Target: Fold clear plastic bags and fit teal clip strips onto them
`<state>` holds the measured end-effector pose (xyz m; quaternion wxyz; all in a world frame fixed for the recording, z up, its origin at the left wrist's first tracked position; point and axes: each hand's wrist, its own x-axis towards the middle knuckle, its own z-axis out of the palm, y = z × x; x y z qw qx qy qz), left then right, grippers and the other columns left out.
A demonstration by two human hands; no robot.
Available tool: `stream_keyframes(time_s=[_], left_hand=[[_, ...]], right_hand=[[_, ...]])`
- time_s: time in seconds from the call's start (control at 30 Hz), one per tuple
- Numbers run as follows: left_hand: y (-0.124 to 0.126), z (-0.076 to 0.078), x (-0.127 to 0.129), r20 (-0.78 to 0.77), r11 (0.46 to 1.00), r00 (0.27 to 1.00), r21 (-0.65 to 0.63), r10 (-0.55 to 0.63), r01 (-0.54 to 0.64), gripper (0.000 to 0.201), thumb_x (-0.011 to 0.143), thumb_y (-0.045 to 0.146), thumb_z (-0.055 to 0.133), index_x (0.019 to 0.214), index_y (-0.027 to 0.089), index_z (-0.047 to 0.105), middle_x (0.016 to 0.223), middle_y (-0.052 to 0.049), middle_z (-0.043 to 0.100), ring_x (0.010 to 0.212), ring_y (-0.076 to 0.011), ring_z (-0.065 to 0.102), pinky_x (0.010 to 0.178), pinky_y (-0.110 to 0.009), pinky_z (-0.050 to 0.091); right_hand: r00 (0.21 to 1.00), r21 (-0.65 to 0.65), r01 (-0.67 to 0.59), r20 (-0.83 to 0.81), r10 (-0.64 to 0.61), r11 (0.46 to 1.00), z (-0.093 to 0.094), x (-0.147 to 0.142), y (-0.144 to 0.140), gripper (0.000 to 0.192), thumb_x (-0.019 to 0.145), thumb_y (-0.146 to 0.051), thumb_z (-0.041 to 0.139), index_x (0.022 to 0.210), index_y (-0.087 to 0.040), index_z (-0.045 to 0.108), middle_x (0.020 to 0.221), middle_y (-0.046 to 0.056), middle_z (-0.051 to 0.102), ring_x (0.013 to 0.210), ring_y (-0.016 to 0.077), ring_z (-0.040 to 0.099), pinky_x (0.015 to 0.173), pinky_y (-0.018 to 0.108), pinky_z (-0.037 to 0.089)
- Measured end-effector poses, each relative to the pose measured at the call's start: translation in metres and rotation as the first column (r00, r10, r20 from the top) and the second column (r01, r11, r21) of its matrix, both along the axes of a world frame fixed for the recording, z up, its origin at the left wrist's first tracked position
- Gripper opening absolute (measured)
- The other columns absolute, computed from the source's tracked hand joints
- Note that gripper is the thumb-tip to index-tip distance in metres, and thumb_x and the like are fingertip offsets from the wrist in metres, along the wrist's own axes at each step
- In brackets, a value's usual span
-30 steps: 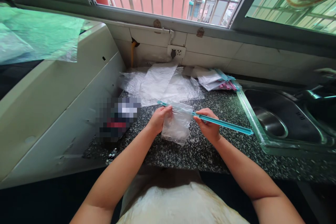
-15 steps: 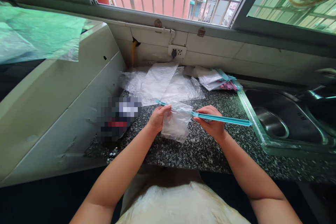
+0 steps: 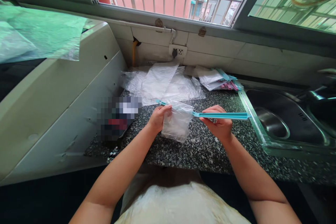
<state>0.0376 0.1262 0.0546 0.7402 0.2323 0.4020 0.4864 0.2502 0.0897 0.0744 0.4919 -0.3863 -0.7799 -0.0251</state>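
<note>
My left hand is closed on the top edge of a small clear plastic bag, together with one arm of a blue bag sealing clip. That arm's tip sticks out just beyond my left thumb. The clip is swung wide at its hinge, right of the bag. My right hand pinches the other, channelled arm, which points right toward the sink. The bag hangs down over the speckled counter, its lower part loose and crumpled.
Flat clear plastic bags lie heaped at the back. Bags with blue and pink clips lie right of them. A blurred-out dark item rests at left, beside a pale appliance. A metal sink is at right.
My right hand has shifted a little to the right and turned the clip's free arm up to nearly level. My left hand and the bag have stayed almost still.
</note>
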Motion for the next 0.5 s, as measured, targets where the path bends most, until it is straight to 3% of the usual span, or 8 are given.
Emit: stream_keyframes(time_s=[0.27,0.5], left_hand=[[-0.0022,0.0023,0.002,0.023,1.0,1.0,0.01,0.011,-0.011,0.025,0.043,0.027,0.079,0.05,0.014,0.059,0.046,0.002,0.057,0.041,-0.0085,0.047,0.048,-0.023,0.038],[-0.0018,-0.0056,0.0026,-0.021,0.997,0.999,0.075,0.038,-0.036,0.024,0.048,0.028,0.079,0.054,0.014,0.06,0.05,0.002,0.058,0.045,-0.0082,0.05,0.048,-0.022,0.038]], right_hand=[[1.0,0.027,-0.006,0.006,0.005,1.0,-0.001,-0.0026,-0.0024,0.004,0.076,-0.023,0.067,0.08,-0.024,0.066,0.074,0.001,0.068,0.067,0.0167,0.061,0.061,0.034,0.051],[0.997,0.057,-0.035,0.068,0.031,0.998,-0.0018,-0.0046,-0.0018,0.013,0.076,-0.021,0.067,0.088,-0.025,0.066,0.077,0.002,0.066,0.07,0.0158,0.06,0.06,0.032,0.05]])
